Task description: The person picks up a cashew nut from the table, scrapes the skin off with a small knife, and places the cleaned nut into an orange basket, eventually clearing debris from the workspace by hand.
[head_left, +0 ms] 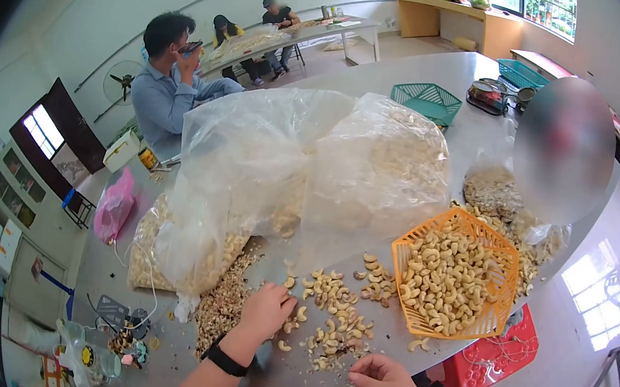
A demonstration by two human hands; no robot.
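Observation:
My left hand (268, 312) rests on the metal table between a heap of brown skins and broken bits (226, 304) and some loose cashews (335, 302). Its fingers curl downward, and what they hold, if anything, is hidden. Near the table's front edge, my right hand (383, 379) is closed with thumb and fingertips together; I cannot make out anything in it. The loose cashews, some with skin on, lie scattered between the two hands. To their right, an orange plastic basket (399, 272) holds many pale cashews. Each wrist wears a black band.
Large clear plastic bags of cashews (382, 152) stand behind the loose nuts. A pink bag (115, 205) sits at left, a green basket (425, 103) at the back. A person in a blue shirt (162, 100) sits across. A red stool (496, 355) stands below the right edge.

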